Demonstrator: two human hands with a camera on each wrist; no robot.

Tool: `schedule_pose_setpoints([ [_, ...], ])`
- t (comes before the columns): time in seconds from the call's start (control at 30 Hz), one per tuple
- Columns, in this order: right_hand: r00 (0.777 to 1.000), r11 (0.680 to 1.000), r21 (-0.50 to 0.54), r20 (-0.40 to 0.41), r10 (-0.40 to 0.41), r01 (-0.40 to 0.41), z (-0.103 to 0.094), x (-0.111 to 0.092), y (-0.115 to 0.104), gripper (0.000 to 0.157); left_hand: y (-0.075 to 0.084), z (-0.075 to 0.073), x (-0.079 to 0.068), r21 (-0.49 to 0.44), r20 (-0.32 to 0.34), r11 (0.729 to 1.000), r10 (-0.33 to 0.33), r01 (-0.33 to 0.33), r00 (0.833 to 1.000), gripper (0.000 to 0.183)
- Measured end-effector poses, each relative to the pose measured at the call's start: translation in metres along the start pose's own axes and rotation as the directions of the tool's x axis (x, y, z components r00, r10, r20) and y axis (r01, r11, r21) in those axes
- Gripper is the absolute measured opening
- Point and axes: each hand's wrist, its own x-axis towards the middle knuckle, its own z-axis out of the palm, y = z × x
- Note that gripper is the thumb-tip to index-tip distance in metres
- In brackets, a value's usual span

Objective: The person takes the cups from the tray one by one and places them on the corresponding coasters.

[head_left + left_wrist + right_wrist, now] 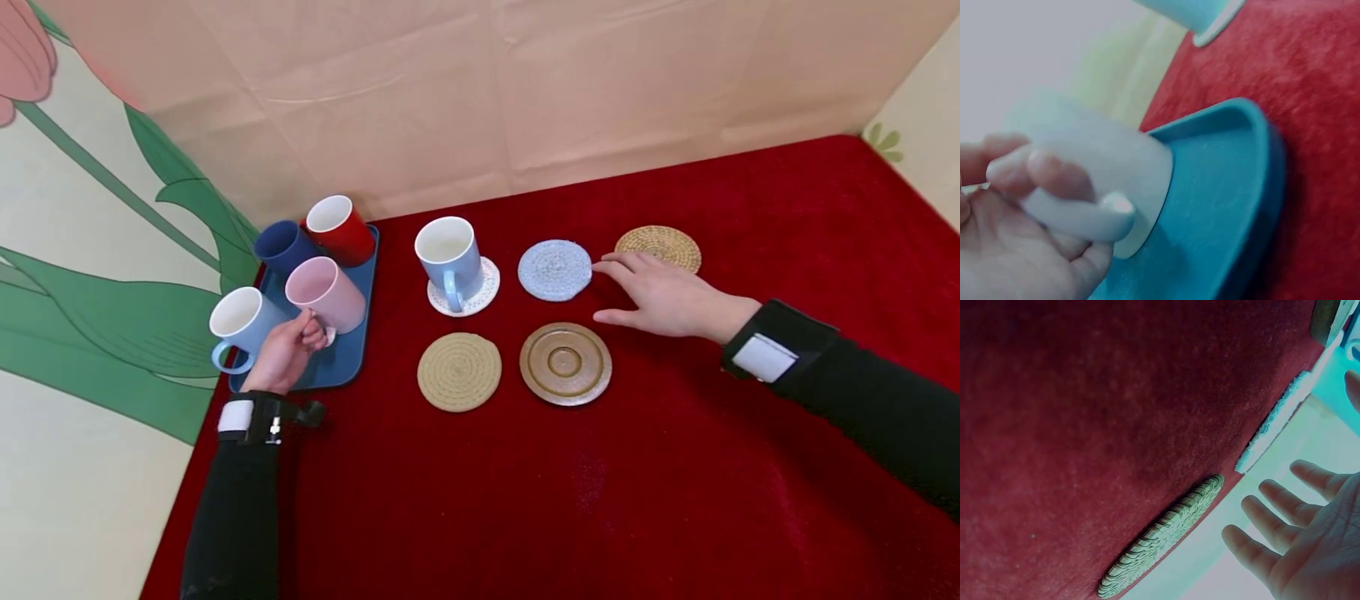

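My left hand (285, 354) holds the pink mug (333, 296) by its handle, fingers curled round it, at the blue tray (352, 362). In the left wrist view the mug (1129, 169) looks pale, and its base is over the tray floor. My right hand (667, 296) hovers with fingers spread between the light blue round coaster (555, 271) and the woven straw coaster (663, 242), partly covering the straw one in the head view. It grips nothing; the right wrist view shows the fingers (1269, 522) apart from the straw coaster (1163, 537).
A light blue mug (251, 321), a dark blue mug (285, 247) and a red mug (343, 233) stand on the tray. Another light blue mug (450, 258) sits on a white coaster (487, 292). Nearer lie a beige coaster (459, 372) and a brown round coaster (566, 392).
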Motion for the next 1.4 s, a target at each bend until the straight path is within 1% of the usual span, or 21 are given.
schedule_pose_setpoints([
  [0.1, 1.0, 1.0, 0.004, 0.003, 0.0, 0.0, -0.001, 0.001, 0.0, 0.074, 0.0, 0.005, -0.001, -0.003, -0.064, 1.0, 0.007, -0.007, 0.998, 0.041],
  [0.2, 1.0, 1.0, 0.007, 0.004, 0.004, -0.004, -0.004, 0.001, -0.001, 0.073, 0.002, 0.012, -0.001, -0.016, -0.149, 1.0, 0.004, -0.006, 0.989, 0.041],
  [0.3, 1.0, 1.0, 0.009, 0.006, 0.006, -0.006, -0.005, 0.003, -0.001, 0.073, 0.003, 0.018, -0.002, -0.029, -0.242, 0.999, 0.014, -0.022, 0.97, 0.043],
  [0.37, 1.0, 1.0, 0.007, 0.009, 0.007, -0.007, -0.006, 0.004, -0.001, 0.073, 0.004, 0.024, -0.001, -0.032, -0.299, 0.998, 0.039, -0.051, 0.953, 0.044],
  [0.43, 1.0, 1.0, 0.007, 0.014, 0.013, -0.013, -0.006, 0.006, 0.0, 0.073, 0.007, 0.03, 0.0, -0.034, -0.337, 0.995, 0.076, -0.092, 0.939, 0.045],
  [0.53, 0.999, 1.0, 0.011, 0.02, 0.027, -0.027, -0.007, 0.01, 0.001, 0.074, 0.013, 0.043, 0.001, -0.048, -0.373, 0.988, 0.12, -0.149, 0.92, 0.045],
  [0.73, 0.997, 0.997, 0.029, 0.029, 0.064, -0.065, -0.007, 0.026, 0.009, 0.075, 0.028, 0.076, 0.001, -0.098, -0.415, 0.971, 0.16, -0.219, 0.896, 0.043],
  [0.83, 0.994, 0.994, 0.043, 0.049, 0.094, -0.096, -0.005, 0.037, 0.014, 0.079, 0.033, 0.093, -0.001, -0.094, -0.407, 0.962, 0.197, -0.256, 0.892, 0.042],
  [0.9, 0.989, 0.99, 0.06, 0.08, 0.122, -0.127, -0.004, 0.044, 0.018, 0.083, 0.035, 0.103, -0.003, -0.084, -0.383, 0.955, 0.234, -0.286, 0.894, 0.041],
  [1.03, 0.969, 0.977, 0.073, 0.164, 0.184, -0.198, -0.003, 0.054, 0.024, 0.096, 0.041, 0.124, -0.005, -0.083, -0.301, 0.94, 0.294, -0.332, 0.907, 0.039],
  [1.1, 0.958, 0.972, 0.066, 0.197, 0.207, -0.224, -0.003, 0.057, 0.024, 0.102, 0.044, 0.134, -0.005, -0.076, -0.252, 0.939, 0.308, -0.336, 0.918, 0.037],
  [1.23, 0.947, 0.97, 0.04, 0.226, 0.226, -0.241, -0.002, 0.061, 0.022, 0.106, 0.048, 0.15, -0.001, -0.039, -0.158, 0.945, 0.314, -0.324, 0.936, 0.034],
  [1.3, 0.945, 0.969, 0.032, 0.233, 0.231, -0.245, -0.002, 0.062, 0.02, 0.108, 0.049, 0.158, 0.002, -0.023, -0.122, 0.946, 0.318, -0.323, 0.94, 0.032],
  [1.4, 0.942, 0.968, 0.025, 0.237, 0.237, -0.25, -0.001, 0.062, 0.019, 0.107, 0.05, 0.171, 0.007, -0.01, -0.092, 0.944, 0.326, -0.328, 0.941, 0.031],
])
